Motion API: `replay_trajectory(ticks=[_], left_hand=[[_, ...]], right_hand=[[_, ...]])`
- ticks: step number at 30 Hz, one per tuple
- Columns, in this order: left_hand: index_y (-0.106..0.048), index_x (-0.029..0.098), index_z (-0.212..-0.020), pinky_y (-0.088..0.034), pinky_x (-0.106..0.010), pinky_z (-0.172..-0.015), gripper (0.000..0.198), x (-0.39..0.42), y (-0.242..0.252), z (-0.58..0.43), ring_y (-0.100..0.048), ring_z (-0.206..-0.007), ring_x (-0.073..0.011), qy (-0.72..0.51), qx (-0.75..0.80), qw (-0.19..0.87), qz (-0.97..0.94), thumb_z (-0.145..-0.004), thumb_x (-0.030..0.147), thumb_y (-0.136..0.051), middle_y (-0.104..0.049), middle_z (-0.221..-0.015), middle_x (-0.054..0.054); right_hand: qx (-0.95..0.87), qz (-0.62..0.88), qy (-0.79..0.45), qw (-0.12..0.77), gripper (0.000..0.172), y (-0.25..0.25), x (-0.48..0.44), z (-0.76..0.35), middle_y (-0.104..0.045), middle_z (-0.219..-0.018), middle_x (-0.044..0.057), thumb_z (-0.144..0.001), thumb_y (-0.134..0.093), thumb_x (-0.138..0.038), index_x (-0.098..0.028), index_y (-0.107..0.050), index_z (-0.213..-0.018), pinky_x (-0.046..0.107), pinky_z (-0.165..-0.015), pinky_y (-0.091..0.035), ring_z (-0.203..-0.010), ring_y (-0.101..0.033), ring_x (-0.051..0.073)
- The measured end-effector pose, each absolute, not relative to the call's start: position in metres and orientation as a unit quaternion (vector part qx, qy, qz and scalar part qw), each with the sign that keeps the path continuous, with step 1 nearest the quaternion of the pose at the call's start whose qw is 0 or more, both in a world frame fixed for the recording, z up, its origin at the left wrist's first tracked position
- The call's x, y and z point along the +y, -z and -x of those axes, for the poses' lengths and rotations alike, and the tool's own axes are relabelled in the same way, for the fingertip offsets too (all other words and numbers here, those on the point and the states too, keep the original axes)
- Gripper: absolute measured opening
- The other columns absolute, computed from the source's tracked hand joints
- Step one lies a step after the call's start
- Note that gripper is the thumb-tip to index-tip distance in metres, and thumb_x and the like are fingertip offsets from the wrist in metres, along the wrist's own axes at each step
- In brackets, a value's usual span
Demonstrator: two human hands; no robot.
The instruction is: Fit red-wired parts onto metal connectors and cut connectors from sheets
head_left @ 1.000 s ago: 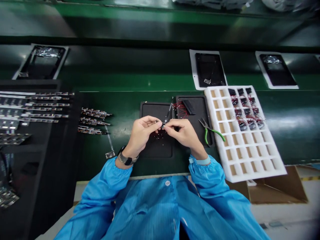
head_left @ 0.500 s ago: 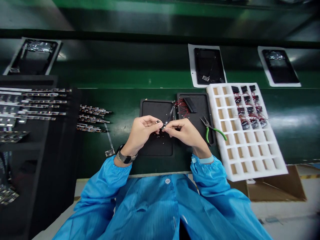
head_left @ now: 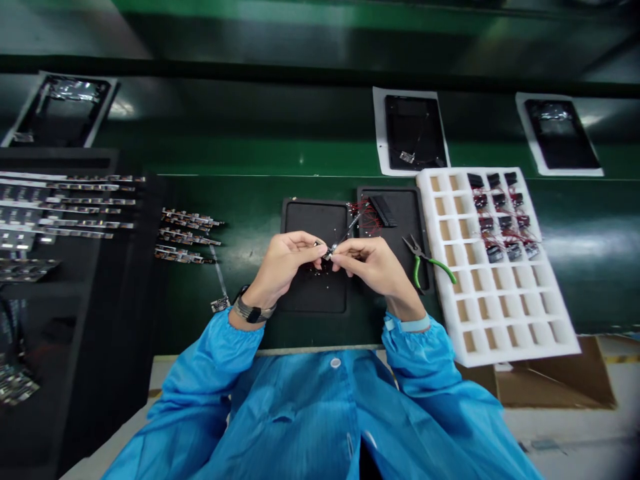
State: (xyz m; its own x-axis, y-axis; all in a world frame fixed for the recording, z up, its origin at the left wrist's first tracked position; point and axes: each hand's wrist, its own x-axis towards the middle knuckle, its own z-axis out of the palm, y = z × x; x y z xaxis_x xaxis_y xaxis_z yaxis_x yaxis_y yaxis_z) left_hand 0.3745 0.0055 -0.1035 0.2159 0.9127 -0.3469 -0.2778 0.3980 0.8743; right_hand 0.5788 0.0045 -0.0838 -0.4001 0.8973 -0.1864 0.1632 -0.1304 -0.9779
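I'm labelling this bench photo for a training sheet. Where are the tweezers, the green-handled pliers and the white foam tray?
tweezers (head_left: 353, 225), head view, on the shaft beyond the fingertips
green-handled pliers (head_left: 416, 275), head view, on the lower green handle
white foam tray (head_left: 525, 356), head view, on the front rim

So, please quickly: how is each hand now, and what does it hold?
Left hand: closed in a pinch on a small part, too small to identify.
Right hand: closed, pinching a slim metal tool, perhaps tweezers.
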Motion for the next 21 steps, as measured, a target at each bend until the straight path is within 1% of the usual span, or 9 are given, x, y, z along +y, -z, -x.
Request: replay_trajectory(ticks=[9,17,19,21], left_hand=[[-0.079,0.013,-0.081,-0.054,-0.025,-0.064,0.022,0.0035,0.1048,-0.3761,-0.067,-0.061,-0.0135,-0.429,0.456,0.703,-0.339,-0.071,0.027,-0.093,-0.074,-0.068,-0.005],[-0.079,0.013,-0.079,-0.055,-0.026,-0.065,0.023,0.001,0.1077,-0.3782,-0.069,-0.062,-0.0144,-0.429,0.459,0.703,-0.334,-0.07,0.028,-0.094,-0.074,-0.069,-0.005],[-0.079,0.014,-0.08,-0.055,-0.026,-0.064,0.022,0.0012,0.1053,-0.3772,-0.068,-0.062,-0.0145,-0.428,0.46,0.7,-0.339,-0.071,0.028,-0.093,-0.074,-0.068,-0.005],[-0.08,0.014,-0.081,-0.055,-0.026,-0.064,0.02,0.002,0.0991,-0.3737,-0.068,-0.062,-0.0144,-0.434,0.455,0.694,-0.35,-0.072,0.027,-0.092,-0.074,-0.07,-0.005]], right_hand=[[-0.562,0.45,-0.612,0.327,0.021,0.0885,0.0037,-0.578,-0.076,-0.073,0.005,-0.089,-0.08,-0.036,-0.015,-0.079,-0.085,0.024,-0.052,-0.044,-0.054,-0.056,0.01],[-0.562,0.452,-0.616,0.317,0.027,0.0893,0.0023,-0.5786,-0.077,-0.074,0.005,-0.089,-0.081,-0.042,-0.016,-0.078,-0.082,0.025,-0.052,-0.046,-0.052,-0.057,0.011],[-0.575,0.451,-0.608,0.311,0.027,0.0879,0.0025,-0.5792,-0.077,-0.075,0.004,-0.091,-0.079,-0.042,-0.017,-0.078,-0.083,0.027,-0.055,-0.048,-0.055,-0.06,0.013],[-0.606,0.444,-0.577,0.321,0.022,0.086,0.0038,-0.5823,-0.079,-0.084,0.005,-0.093,-0.077,-0.04,-0.018,-0.079,-0.09,0.031,-0.067,-0.054,-0.068,-0.068,0.017]])
